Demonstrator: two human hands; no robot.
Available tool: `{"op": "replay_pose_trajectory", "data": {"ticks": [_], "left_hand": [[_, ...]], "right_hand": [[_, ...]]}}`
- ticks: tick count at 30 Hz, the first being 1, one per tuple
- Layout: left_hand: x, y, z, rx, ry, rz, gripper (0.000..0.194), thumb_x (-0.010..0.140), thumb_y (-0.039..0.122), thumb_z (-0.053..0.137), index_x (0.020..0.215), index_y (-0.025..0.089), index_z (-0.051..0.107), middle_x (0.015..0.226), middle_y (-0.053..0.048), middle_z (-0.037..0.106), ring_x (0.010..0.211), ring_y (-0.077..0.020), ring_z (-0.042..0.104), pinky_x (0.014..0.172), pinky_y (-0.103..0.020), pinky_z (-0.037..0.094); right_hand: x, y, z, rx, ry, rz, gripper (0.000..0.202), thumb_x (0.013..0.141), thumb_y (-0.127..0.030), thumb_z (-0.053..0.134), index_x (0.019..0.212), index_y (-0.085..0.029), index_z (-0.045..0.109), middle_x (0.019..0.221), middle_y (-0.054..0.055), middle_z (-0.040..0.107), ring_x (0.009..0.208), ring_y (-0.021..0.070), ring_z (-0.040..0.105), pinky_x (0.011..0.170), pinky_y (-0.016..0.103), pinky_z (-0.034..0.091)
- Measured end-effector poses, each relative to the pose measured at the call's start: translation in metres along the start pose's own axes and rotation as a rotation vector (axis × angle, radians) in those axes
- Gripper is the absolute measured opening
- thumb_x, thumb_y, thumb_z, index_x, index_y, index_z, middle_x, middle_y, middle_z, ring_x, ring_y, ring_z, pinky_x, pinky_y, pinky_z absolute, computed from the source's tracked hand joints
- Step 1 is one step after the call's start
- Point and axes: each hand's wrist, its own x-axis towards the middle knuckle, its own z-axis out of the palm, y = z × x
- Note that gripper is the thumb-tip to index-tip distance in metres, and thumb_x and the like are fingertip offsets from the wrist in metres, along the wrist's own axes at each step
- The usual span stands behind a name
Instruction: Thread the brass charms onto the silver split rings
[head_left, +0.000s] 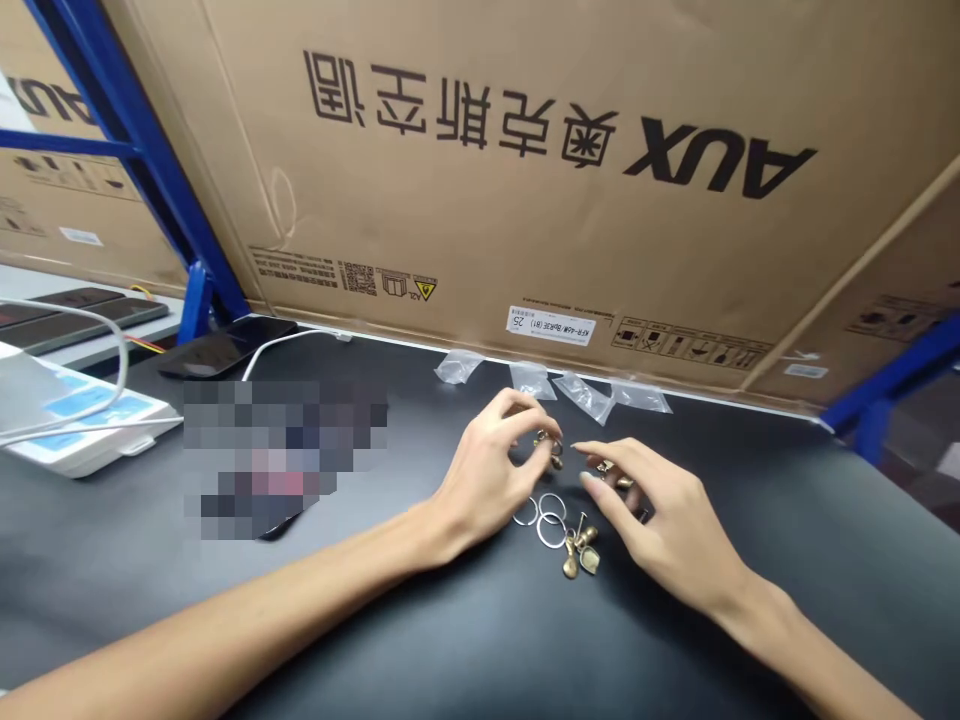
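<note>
My left hand (495, 465) is closed in a pinch, with small brass charms (556, 461) at its thumb and fingertips. To its right, my right hand (660, 500) curves low over the black tabletop, thumb and forefinger apart. More small metal pieces (624, 483) show in the gap under its fingers; whether they touch the hand is hard to see. Between the hands and nearer to me lie several silver split rings (551, 531), partly overlapping. Beside them rests a little cluster of brass charms (571, 560), one shaped like a small scoop.
Several clear plastic bags (585, 398) lie along the table's back edge, before a large cardboard box (465, 210). On the left are a black phone (229, 347), a white box (82, 420) with white cables, and a blurred-out patch. Blue posts (142, 150) frame the table (450, 640).
</note>
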Motion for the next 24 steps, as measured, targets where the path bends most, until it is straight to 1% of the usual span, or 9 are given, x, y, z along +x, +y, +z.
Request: {"op": "replay_pose_trajectory", "data": {"ticks": [3, 5, 6, 8, 11, 14, 18, 21, 24], "left_hand": [[0.001, 0.003, -0.002, -0.015, 0.046, 0.006, 0.014, 0.086, 0.014, 0.060, 0.086, 0.020, 0.073, 0.094, -0.003, 0.061, 0.084, -0.0132, 0.062, 0.070, -0.024, 0.053], [0.002, 0.006, -0.003, -0.049, 0.044, -0.055, 0.012, 0.084, 0.015, 0.063, 0.086, 0.019, 0.074, 0.085, -0.001, 0.064, 0.074, -0.0123, 0.060, 0.067, -0.025, 0.051], [0.002, 0.008, -0.004, -0.075, 0.025, -0.112, 0.011, 0.084, 0.017, 0.063, 0.085, 0.018, 0.074, 0.079, -0.001, 0.065, 0.070, -0.0120, 0.060, 0.066, -0.025, 0.051], [0.002, 0.013, -0.005, -0.153, -0.045, -0.254, 0.009, 0.083, 0.021, 0.065, 0.083, 0.017, 0.073, 0.071, -0.001, 0.067, 0.064, -0.0123, 0.060, 0.061, -0.025, 0.050], [0.000, 0.018, -0.004, -0.325, -0.183, -0.474, 0.019, 0.084, 0.031, 0.065, 0.080, 0.014, 0.072, 0.068, -0.003, 0.069, 0.060, -0.0130, 0.061, 0.055, -0.023, 0.047], [0.000, 0.017, -0.003, -0.487, -0.275, -0.622, 0.029, 0.085, 0.040, 0.065, 0.084, 0.012, 0.072, 0.067, -0.005, 0.070, 0.059, -0.0123, 0.061, 0.053, -0.022, 0.043], [0.002, 0.014, -0.003, -0.642, -0.339, -0.691, 0.037, 0.084, 0.047, 0.067, 0.091, 0.012, 0.072, 0.068, -0.006, 0.071, 0.060, -0.0121, 0.061, 0.051, -0.020, 0.037], [0.005, 0.016, -0.004, -0.738, -0.365, -0.723, 0.036, 0.082, 0.047, 0.069, 0.094, 0.013, 0.070, 0.072, -0.006, 0.072, 0.065, -0.0132, 0.064, 0.051, -0.018, 0.036], [0.005, 0.020, -0.004, -0.764, -0.391, -0.723, 0.034, 0.081, 0.047, 0.071, 0.090, 0.014, 0.068, 0.075, -0.004, 0.071, 0.066, -0.0122, 0.064, 0.050, -0.018, 0.035]], "right_hand": [[0.001, 0.001, 0.002, -0.001, -0.009, 0.012, 0.030, 0.099, -0.037, 0.049, 0.123, -0.025, 0.060, 0.100, 0.004, 0.065, 0.068, 0.0144, 0.060, 0.067, 0.030, 0.052], [0.001, 0.002, 0.002, 0.006, -0.002, 0.024, 0.030, 0.099, -0.037, 0.049, 0.123, -0.024, 0.061, 0.099, 0.004, 0.065, 0.067, 0.0139, 0.059, 0.067, 0.030, 0.052], [0.001, 0.002, 0.002, 0.012, 0.003, 0.025, 0.030, 0.099, -0.037, 0.049, 0.123, -0.024, 0.061, 0.099, 0.004, 0.065, 0.067, 0.0137, 0.059, 0.066, 0.029, 0.052], [0.001, 0.002, 0.003, 0.024, 0.006, 0.016, 0.030, 0.099, -0.037, 0.050, 0.124, -0.024, 0.061, 0.103, 0.004, 0.065, 0.068, 0.0133, 0.059, 0.067, 0.029, 0.052], [0.000, 0.002, 0.005, 0.028, 0.015, 0.006, 0.028, 0.099, -0.037, 0.049, 0.121, -0.025, 0.063, 0.113, 0.004, 0.065, 0.073, 0.0133, 0.061, 0.070, 0.029, 0.051], [-0.001, 0.000, 0.006, 0.018, 0.013, 0.021, 0.026, 0.100, -0.037, 0.048, 0.116, -0.026, 0.065, 0.112, 0.003, 0.066, 0.077, 0.0149, 0.063, 0.072, 0.030, 0.051], [-0.002, -0.003, 0.007, 0.034, 0.003, 0.042, 0.024, 0.096, -0.039, 0.055, 0.114, -0.027, 0.066, 0.106, 0.002, 0.068, 0.083, 0.0167, 0.063, 0.073, 0.030, 0.049], [-0.002, -0.004, 0.008, 0.039, 0.005, 0.073, 0.018, 0.096, -0.037, 0.054, 0.099, -0.025, 0.067, 0.093, 0.001, 0.067, 0.077, 0.0163, 0.060, 0.070, 0.030, 0.047], [-0.003, -0.004, 0.009, 0.048, 0.018, 0.058, 0.022, 0.099, -0.034, 0.049, 0.087, -0.023, 0.064, 0.082, 0.000, 0.065, 0.070, 0.0159, 0.057, 0.066, 0.030, 0.044]]}}
